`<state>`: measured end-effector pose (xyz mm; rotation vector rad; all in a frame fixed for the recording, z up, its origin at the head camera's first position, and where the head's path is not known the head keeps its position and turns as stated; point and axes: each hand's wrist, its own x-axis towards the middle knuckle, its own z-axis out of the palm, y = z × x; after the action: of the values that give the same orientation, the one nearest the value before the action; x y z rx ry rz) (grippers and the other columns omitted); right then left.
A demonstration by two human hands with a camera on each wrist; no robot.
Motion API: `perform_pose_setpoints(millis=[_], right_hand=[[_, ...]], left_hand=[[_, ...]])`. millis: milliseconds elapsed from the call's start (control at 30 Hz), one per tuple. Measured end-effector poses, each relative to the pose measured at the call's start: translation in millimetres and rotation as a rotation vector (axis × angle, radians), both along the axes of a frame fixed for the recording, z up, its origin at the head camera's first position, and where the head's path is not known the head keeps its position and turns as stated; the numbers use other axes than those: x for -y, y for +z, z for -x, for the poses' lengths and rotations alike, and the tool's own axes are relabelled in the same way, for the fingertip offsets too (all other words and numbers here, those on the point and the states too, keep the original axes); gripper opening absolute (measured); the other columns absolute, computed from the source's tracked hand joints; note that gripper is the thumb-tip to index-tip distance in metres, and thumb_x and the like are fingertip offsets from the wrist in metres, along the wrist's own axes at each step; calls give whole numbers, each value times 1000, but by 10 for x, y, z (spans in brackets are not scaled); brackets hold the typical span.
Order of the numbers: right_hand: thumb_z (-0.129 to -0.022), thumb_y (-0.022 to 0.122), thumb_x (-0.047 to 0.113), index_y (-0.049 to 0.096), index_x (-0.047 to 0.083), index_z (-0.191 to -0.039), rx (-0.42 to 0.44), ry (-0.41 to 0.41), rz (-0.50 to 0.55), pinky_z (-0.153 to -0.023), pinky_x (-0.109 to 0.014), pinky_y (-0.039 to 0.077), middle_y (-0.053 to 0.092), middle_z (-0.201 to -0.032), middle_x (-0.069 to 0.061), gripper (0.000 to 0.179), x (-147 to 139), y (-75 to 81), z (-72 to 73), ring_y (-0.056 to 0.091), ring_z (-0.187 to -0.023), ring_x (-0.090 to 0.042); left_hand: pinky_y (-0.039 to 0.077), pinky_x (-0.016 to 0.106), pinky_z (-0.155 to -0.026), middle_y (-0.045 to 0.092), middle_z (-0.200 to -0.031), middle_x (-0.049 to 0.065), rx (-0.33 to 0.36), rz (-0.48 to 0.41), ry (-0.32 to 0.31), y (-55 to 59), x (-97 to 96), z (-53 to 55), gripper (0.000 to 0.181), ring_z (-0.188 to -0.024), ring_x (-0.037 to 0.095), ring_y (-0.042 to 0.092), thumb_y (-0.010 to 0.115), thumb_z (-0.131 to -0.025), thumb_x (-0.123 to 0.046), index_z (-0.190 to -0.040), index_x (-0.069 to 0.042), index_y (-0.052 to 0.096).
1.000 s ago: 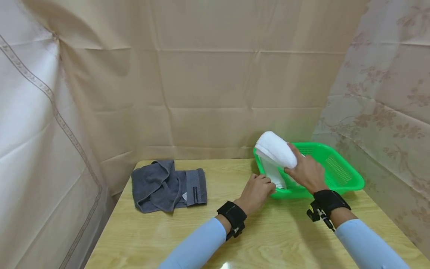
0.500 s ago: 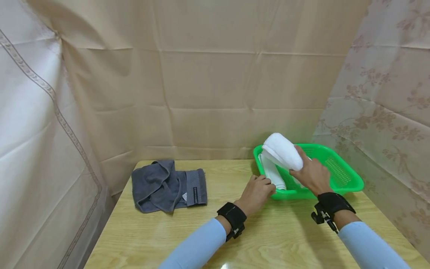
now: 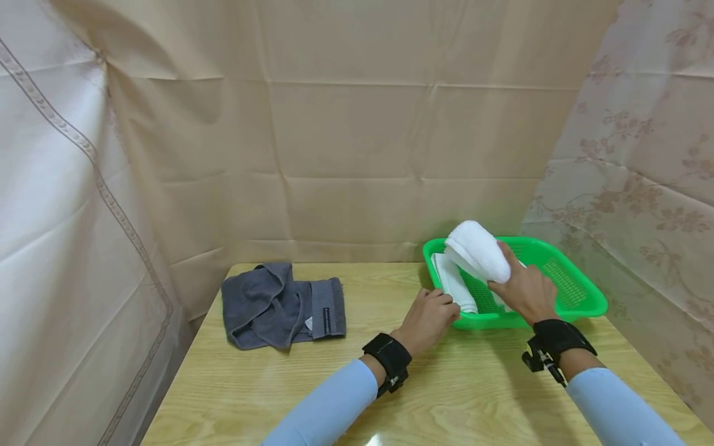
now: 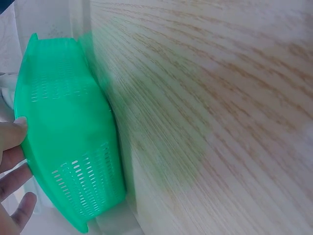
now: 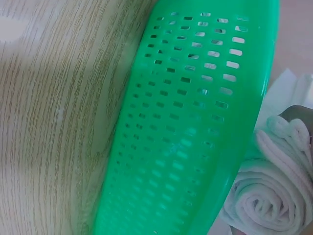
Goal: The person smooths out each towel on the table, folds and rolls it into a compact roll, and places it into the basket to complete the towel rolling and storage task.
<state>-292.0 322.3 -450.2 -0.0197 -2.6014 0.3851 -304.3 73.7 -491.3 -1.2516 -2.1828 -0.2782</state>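
My left hand grips the near left rim of a green plastic basket; in the left wrist view the thumb lies against the outer side of that rim. Over the basket, my right hand holds a rolled white towel, tilted, its upper end toward the back left. The roll's spiral end shows beyond the rim in the right wrist view. Another white towel, long and narrow, lies inside along the basket's left wall. A bit more white shows under the right hand, mostly hidden.
A crumpled grey towel with a folded band at its right end lies on the left of the wooden table. A beige curtain hangs behind the table, and a flowered cloth hangs along the right side.
My right hand has carried the rolled white towel a little to the right, uncovering more of the towel along the basket's left wall. My left hand has stayed on the rim.
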Motion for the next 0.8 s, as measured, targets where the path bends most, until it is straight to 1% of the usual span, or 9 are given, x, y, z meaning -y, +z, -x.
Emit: perform_pose_setpoints(millis=[233,400,633,800], right_hand=[[-86,79,34,33,20,-160,4,-7,25,-39,-41,30,56,-65,-21,89,-27,3,9,46,-47,-31],[-85,79,33,33,19,-160,19,-16,45,-39,-41,31,57,-66,-23,89,-76,-30,8,48,-49,-32],[-86,78,34,33,20,-161,32,-36,71,-41,-42,31,59,-70,-26,89,-126,-70,7,50,-50,-34],[-86,78,34,32,21,-161,34,-41,72,-40,-43,30,59,-69,-26,89,-136,-81,17,49,-50,-34]], left_hand=[[34,21,-74,67,-89,-13,-3,-7,-6,-9,-5,5,7,-83,7,56,73,-97,-28,-91,-28,76],[33,20,-74,67,-89,-13,-11,-8,-10,-16,-10,7,7,-83,7,56,73,-97,-29,-91,-28,76],[32,21,-74,66,-89,-13,3,-1,-5,-21,-9,5,8,-84,7,55,71,-99,-30,-93,-28,76],[32,21,-74,65,-89,-13,-13,2,-2,-10,-7,-4,8,-84,7,55,71,-98,-31,-93,-28,76]])
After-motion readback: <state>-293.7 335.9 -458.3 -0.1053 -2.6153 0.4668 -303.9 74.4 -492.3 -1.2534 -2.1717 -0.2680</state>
